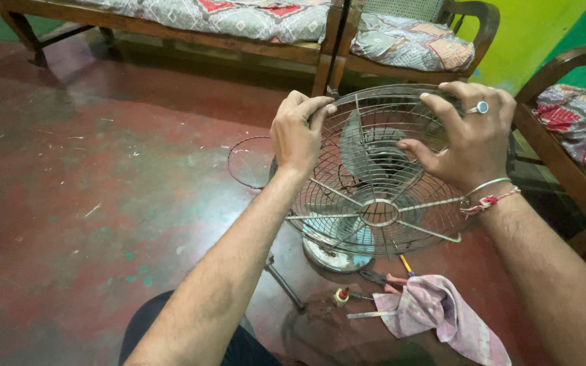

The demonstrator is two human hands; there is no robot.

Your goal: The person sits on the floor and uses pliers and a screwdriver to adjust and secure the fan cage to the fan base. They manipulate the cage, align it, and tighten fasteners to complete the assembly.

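A table fan stands on the red floor with a round wire front guard (374, 203) over its pale blades (367, 149) and a round base (334, 254) below. My left hand (298, 132) grips the guard's upper left rim. My right hand (473, 139), wearing a ring and wrist threads, clasps the upper right rim with the fingers hooked over the wires. A loose wire ring (245, 163) lies on the floor just left of the fan, behind my left hand.
A pink cloth (442, 315), a yellow-handled screwdriver (406, 264), pliers (374, 278) and a small red-capped bottle (341, 295) lie by the fan's base. Wooden cushioned seats (401, 41) line the back, and another chair (578, 129) is at the right. My knee (191, 339) is low in view.
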